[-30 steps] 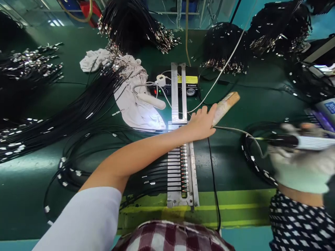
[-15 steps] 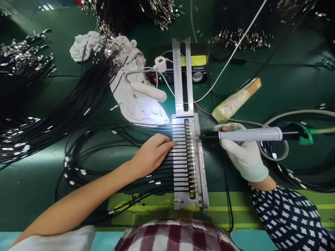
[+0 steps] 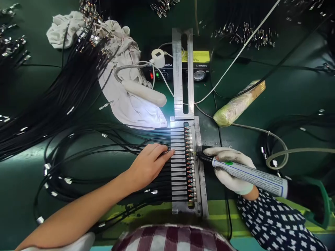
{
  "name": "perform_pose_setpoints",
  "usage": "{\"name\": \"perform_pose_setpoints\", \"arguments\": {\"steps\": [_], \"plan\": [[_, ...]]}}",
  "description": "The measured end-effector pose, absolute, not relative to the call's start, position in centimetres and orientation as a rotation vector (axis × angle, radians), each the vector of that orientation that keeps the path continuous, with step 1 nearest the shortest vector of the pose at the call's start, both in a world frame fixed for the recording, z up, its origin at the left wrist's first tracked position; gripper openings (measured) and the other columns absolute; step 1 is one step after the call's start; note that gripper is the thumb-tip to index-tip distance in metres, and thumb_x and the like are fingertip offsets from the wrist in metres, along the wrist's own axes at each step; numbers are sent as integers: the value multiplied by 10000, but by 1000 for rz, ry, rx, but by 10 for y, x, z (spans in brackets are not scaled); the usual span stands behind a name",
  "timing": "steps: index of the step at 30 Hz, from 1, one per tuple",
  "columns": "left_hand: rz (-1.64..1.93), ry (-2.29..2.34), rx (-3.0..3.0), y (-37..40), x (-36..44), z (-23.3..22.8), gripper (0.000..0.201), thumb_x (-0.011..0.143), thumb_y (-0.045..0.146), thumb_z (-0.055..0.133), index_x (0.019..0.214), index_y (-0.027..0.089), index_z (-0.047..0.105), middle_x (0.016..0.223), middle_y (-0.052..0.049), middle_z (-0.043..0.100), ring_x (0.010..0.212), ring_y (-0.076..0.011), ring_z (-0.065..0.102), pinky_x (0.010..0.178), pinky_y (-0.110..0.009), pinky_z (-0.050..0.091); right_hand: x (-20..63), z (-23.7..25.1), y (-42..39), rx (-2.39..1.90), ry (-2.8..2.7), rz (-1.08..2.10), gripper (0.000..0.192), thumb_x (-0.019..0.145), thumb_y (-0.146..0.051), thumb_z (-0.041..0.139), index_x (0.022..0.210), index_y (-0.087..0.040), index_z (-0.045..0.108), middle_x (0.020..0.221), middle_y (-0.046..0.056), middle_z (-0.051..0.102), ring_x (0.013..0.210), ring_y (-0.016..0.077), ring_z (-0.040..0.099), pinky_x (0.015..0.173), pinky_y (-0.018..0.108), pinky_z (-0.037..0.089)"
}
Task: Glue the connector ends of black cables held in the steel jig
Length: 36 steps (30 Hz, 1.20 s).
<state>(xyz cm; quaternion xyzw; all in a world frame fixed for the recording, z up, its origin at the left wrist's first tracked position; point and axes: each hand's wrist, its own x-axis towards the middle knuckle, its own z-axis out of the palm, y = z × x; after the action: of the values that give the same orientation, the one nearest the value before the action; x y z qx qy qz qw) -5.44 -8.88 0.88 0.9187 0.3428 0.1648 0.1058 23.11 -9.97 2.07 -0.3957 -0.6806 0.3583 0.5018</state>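
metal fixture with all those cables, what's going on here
A person is working at a metal fixture that holds a row of black cables, their ends lined up along its slot. The bare left hand lies over the cables, fingers at the fixture's left edge. The gloved right hand grips a printed white tube, its dark nozzle pointed at the row, about midway along; whether it touches is too small to tell. A wrapped block lies beyond that hand.

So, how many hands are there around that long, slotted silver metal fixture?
2 in view: the bare left hand at the left edge of the fixture, and the white-gloved right hand on its right side, holding a black-tipped white syringe.
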Motion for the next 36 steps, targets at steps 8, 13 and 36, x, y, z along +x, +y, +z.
{"name": "perform_pose_setpoints", "arguments": {"steps": [8,13,36], "plan": [[498,1014,2678,-89,-55,7,326,947,89,432,1248,131,551,1018,-108,603,923,-203,566,789,-353,495,227,23,-95,-973,-1649,872,238,728,-186,758,945,-221,668,961,99,762,841,260,744,721,377,637],[487,1006,2687,-88,-55,7,321,947,91,440,1247,129,547,1025,-114,604,927,-206,565,799,-361,498,228,19,-96,-993,-1641,889,233,730,-209,766,941,-221,667,970,105,760,849,271,742,727,392,634],[516,1007,2654,-87,-55,9,332,955,108,419,1256,160,548,1002,-100,608,900,-197,573,776,-344,490,229,17,-94,-971,-1604,920,265,723,-169,759,968,-220,672,988,93,757,872,261,737,755,392,632]]}}
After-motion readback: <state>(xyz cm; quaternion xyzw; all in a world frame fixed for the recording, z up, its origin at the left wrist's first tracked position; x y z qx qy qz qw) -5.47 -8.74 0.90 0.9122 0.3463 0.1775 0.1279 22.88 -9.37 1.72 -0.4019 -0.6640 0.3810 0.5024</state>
